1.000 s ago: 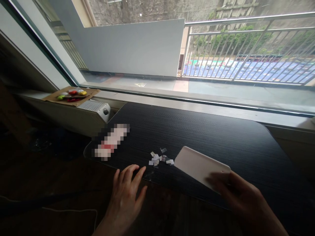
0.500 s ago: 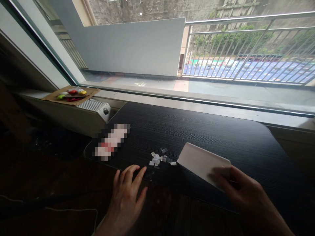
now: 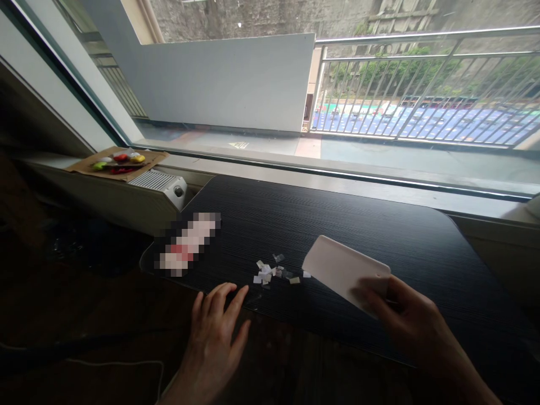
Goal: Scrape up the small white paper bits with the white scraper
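My right hand grips one end of a flat, off-white rectangular piece with rounded corners, held tilted over the black table. Its exact kind I cannot make out. Beyond its far left end lies a loose heap of small paper and clear film scraps, with one white scrap close by its edge. My left hand rests palm down at the near edge of the table, fingers apart and holding nothing. Its fingertips are just left of the scraps.
A blurred-out pale and red item lies on the left of the black table. Behind it stand a white heater and a brown cardboard sheet with colourful small items. A large window runs along the back.
The off-white piece in my right hand has shifted slightly up and left, uncovering more of the scraps near its edge. My left hand stays nearly in place. The view has moved slightly.
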